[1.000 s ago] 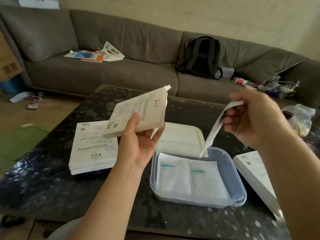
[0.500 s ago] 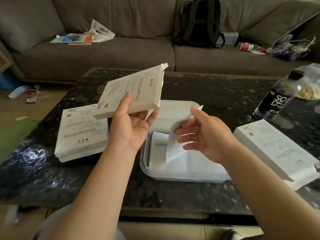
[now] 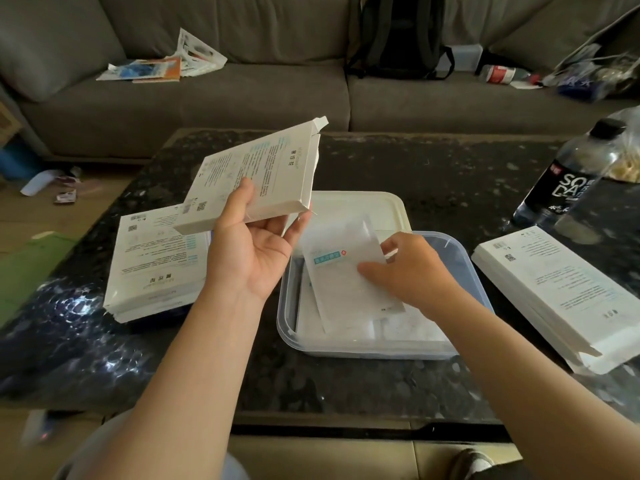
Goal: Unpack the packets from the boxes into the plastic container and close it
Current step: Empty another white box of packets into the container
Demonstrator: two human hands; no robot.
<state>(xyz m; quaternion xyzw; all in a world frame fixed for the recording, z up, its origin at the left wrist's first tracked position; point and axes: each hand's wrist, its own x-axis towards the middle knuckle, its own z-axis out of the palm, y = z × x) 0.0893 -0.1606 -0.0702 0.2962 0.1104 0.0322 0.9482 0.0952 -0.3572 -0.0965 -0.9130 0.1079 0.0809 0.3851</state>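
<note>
My left hand (image 3: 254,245) grips a flat white box (image 3: 256,178), held tilted above the table with its end flap open. My right hand (image 3: 410,271) lies over the clear plastic container (image 3: 287,317), its fingers on a white packet (image 3: 343,271) with a teal label that rests slanted on other white packets inside. The container's white lid (image 3: 356,206) lies flat just behind it. A stack of white boxes (image 3: 156,261) sits left of the container, another stack of boxes (image 3: 557,292) to its right.
Everything sits on a dark speckled table (image 3: 433,168). A dark soda bottle (image 3: 568,178) stands at the right rear beside a plastic bag. Behind is a grey sofa (image 3: 242,95) with a backpack (image 3: 398,32) and papers (image 3: 162,64).
My right hand came down from head height with the packet and laid it into the container. The left hand kept the box raised. The camera tilted down.
</note>
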